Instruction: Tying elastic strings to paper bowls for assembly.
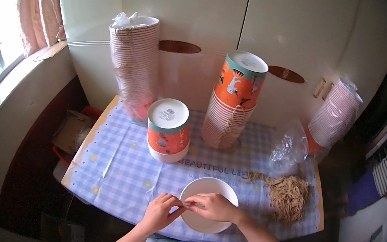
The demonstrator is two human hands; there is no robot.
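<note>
In front of me a white paper tub stands mouth up near the table's front edge. Over its left rim, my left hand is closed in a pinch. My right hand reaches across the opening and pinches too, its fingertips meeting those of the left. Between them runs a thin strand, perhaps twine, though it is too small to be certain. A tangled heap of brown twine lies right of the tub. Part of the tub's inside is hidden by my right hand.
Upside-down orange paper tubs stand in a short stack and a tall stack. Plastic-wrapped stacks rise at back left and back right. Crumpled clear plastic lies behind the twine. A checked cloth covers the table.
</note>
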